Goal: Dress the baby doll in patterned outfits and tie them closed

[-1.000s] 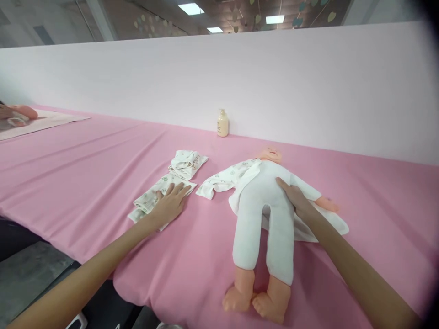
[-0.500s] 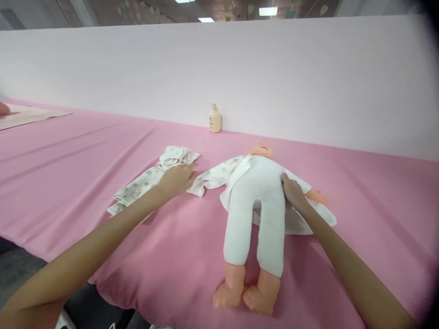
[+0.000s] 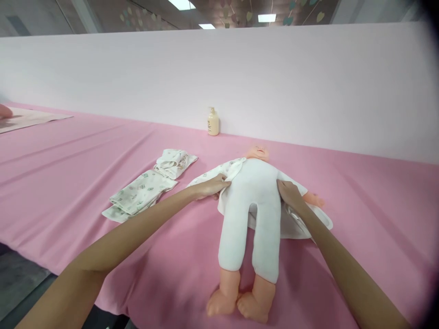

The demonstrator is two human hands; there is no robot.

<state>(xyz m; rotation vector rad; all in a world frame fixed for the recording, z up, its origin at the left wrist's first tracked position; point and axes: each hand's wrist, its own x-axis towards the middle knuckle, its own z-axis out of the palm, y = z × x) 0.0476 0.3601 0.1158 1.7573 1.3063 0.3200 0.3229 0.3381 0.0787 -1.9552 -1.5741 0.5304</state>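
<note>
A baby doll [image 3: 259, 187] with a white cloth body lies on its back, feet toward me. A white patterned baby shirt [image 3: 212, 174] is spread open beneath it, with one sleeve stretched out to the left. My left hand [image 3: 212, 185] is at the doll's left-hand side, fingers closed at the shirt's front edge; the exact grip is partly hidden. On the opposite side, my right hand [image 3: 290, 192] holds the doll's waist, its fingertips partly out of sight. The doll's bare hand [image 3: 313, 199] shows past the right sleeve.
Folded patterned baby clothes [image 3: 142, 192] and a bunched white cloth piece [image 3: 174, 162] lie to the left. A cream pump bottle [image 3: 213, 122] stands against the white partition [image 3: 291, 87]. Pink cloth [image 3: 85, 155] covers the table, and a pale mat [image 3: 37, 117] lies far left.
My left hand has moved right, from beside the folded clothes to the shirt edge at the doll's side. My right hand stays at the doll's waist. The view has shifted slightly.
</note>
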